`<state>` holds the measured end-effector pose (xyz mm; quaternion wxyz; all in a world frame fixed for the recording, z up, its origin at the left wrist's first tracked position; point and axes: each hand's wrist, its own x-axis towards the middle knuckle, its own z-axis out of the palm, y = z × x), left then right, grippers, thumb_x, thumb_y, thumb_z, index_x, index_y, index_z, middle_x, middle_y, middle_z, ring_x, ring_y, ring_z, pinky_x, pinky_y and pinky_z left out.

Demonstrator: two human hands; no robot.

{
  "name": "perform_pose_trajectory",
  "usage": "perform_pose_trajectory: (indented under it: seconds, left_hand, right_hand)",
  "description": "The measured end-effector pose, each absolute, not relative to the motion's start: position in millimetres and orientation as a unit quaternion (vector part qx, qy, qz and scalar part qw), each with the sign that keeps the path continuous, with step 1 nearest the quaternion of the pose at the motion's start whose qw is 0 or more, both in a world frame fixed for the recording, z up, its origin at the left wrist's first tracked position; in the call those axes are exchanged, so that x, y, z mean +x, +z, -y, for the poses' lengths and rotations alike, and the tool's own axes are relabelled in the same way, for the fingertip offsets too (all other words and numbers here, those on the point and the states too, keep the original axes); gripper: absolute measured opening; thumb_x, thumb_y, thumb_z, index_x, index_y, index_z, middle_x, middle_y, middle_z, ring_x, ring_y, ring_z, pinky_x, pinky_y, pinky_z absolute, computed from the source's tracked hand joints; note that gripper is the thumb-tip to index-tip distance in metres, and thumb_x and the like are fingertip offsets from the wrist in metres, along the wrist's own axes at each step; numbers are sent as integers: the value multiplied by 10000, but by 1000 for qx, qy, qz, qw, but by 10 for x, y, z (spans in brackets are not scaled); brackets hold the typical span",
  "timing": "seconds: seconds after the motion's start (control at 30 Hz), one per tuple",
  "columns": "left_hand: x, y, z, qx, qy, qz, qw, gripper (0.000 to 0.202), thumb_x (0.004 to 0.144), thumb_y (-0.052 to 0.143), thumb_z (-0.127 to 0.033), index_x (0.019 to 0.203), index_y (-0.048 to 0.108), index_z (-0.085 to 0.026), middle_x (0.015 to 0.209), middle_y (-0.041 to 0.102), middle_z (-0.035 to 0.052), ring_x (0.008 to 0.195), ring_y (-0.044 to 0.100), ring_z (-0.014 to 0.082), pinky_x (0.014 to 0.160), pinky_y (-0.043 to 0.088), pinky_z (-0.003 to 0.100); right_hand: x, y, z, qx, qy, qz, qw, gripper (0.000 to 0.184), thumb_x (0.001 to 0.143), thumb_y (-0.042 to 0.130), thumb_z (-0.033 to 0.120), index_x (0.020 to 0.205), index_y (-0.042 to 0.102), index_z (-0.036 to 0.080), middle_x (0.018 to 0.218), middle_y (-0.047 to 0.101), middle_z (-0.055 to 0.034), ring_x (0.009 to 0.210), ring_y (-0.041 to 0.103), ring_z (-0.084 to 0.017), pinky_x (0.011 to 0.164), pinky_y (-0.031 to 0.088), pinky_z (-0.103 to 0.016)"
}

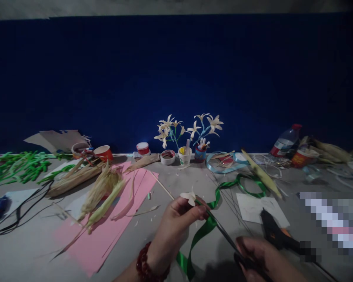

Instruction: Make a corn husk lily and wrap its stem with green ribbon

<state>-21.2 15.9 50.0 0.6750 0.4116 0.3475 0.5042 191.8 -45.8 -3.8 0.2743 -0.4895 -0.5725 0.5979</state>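
Observation:
My left hand point(179, 221) is closed in a pinch on a small cream flower point(189, 197) made of husk, at the top of a green ribbon point(207, 227). The ribbon trails down past my wrist and also loops away over the table to the right. My right hand point(259, 258) is shut on black scissors point(223, 233). Their blades point up-left and reach the ribbon just below the flower. A red bead bracelet point(144, 266) sits on my left wrist.
A black glue gun point(275, 233) lies on white paper point(260, 207) right of my hands. Pink paper point(117, 219) with dried corn husks point(102, 196) lies to the left. Small cups point(184, 156), finished flower sprays point(191, 129), a bottle point(285, 141) and blue ribbon point(223, 164) line the blue backdrop.

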Motion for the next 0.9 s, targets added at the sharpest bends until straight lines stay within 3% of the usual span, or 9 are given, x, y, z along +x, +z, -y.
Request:
perform_pose_trajectory:
  seconds: [0.3, 0.53, 0.77, 0.9]
  left_hand:
    - [-216, 525, -160, 414, 505, -348, 673, 101, 663, 790, -207, 709, 728, -141, 721, 701, 34, 680, 596, 145, 684, 471, 244]
    - [-237, 541, -157, 420, 499, -346, 674, 102, 675, 783, -223, 699, 721, -146, 681, 691, 27, 670, 593, 146, 693, 463, 246]
    - [-239, 541, -166, 420, 498, -352, 672, 79, 680, 773, -201, 682, 719, -144, 689, 714, 36, 676, 612, 153, 690, 468, 245]
    - [-237, 548, -171, 420, 495, -346, 677, 88, 679, 777, -206, 698, 726, -137, 684, 719, 36, 670, 615, 150, 690, 473, 246]
  right_hand:
    - [1905, 72, 471, -508, 619, 548, 243, 320, 708, 691, 441, 676, 474, 208, 510, 389, 105, 419, 384, -55, 402, 303, -166]
    - [1902, -22, 455, -496, 651, 504, 276, 431, 734, 617, 589, 626, 423, 220, 488, 323, 116, 385, 286, -41, 349, 272, -149]
    - [1928, -1, 471, -510, 649, 498, 266, 390, 764, 603, 566, 662, 493, 205, 501, 346, 102, 394, 319, -50, 359, 274, -150]
    - [1937, -39, 475, -525, 615, 515, 286, 351, 695, 695, 497, 668, 520, 194, 551, 373, 88, 463, 346, -61, 409, 305, -152]
